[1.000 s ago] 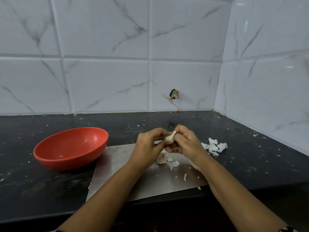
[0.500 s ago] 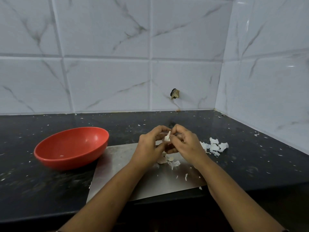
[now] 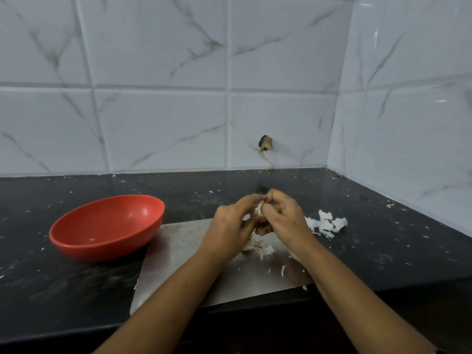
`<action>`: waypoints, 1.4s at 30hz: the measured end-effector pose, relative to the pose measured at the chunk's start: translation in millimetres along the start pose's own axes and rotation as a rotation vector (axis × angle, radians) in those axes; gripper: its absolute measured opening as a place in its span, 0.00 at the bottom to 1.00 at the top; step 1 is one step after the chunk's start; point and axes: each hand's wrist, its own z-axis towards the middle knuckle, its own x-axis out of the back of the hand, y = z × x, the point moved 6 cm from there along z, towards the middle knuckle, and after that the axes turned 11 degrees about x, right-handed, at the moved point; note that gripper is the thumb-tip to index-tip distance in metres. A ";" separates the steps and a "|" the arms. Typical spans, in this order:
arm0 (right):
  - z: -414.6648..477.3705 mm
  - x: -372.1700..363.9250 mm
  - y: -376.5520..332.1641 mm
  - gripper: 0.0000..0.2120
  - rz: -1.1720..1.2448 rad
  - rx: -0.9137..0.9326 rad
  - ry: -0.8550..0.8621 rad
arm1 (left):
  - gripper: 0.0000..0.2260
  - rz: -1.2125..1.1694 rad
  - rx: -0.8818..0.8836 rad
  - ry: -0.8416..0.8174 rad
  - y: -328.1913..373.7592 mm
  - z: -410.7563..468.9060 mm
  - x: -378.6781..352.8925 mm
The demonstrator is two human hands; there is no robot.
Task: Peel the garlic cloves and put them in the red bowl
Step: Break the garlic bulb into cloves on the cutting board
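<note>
A white garlic clove (image 3: 258, 210) sits pinched between both hands above the steel board (image 3: 184, 261). My left hand (image 3: 229, 226) holds it from the left with curled fingers. My right hand (image 3: 283, 213) pinches its top with thumb and forefinger. Most of the clove is hidden by the fingers. More garlic pieces and skins (image 3: 258, 245) lie on the board under the hands. The red bowl (image 3: 107, 226) stands to the left on the black counter, holding only a small white speck.
A heap of white garlic skins (image 3: 328, 224) lies on the black counter (image 3: 383, 238) right of the board. Small skin flakes are scattered over counter and board. Tiled walls close the back and the right side. The counter's front edge runs under my forearms.
The fingertips of both hands have closed together over the clove's top, so less of it shows than a second ago. The bowl and the skins have not moved.
</note>
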 end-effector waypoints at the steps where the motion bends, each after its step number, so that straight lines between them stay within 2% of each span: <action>1: -0.1 -0.4 1.0 0.06 0.012 -0.013 0.003 | 0.16 0.023 -0.013 0.007 0.5 -0.2 -0.3; 6: 0.0 -3.7 5.6 0.07 0.072 -0.068 -0.006 | 0.16 0.088 -0.035 0.031 1.1 -0.9 -2.2; 10: -0.4 -5.8 7.3 0.08 0.145 -0.107 -0.015 | 0.15 0.003 0.008 0.054 -3.8 1.1 0.8; 14: -1.9 -10.3 7.6 0.07 0.243 -0.128 -0.115 | 0.18 -0.080 0.057 0.018 -9.2 2.7 3.4; 17: -0.3 -8.2 5.3 0.07 0.210 -0.074 -0.105 | 0.21 -0.045 0.042 0.001 -9.6 3.3 2.2; 25: 1.1 -3.3 5.3 0.08 0.193 -0.017 -0.020 | 0.11 -0.049 0.064 0.060 -9.3 2.8 7.1; 29: 1.6 -6.5 3.5 0.05 0.122 0.037 0.008 | 0.11 -0.014 0.072 0.064 -9.9 2.1 4.2; 35: -0.4 -10.8 3.7 0.09 0.013 0.088 0.022 | 0.09 0.023 0.035 0.076 -7.1 1.5 1.8; 42: 0.7 -7.7 9.5 0.11 -0.084 0.067 0.059 | 0.11 0.134 -0.053 0.043 0.6 -0.3 -4.8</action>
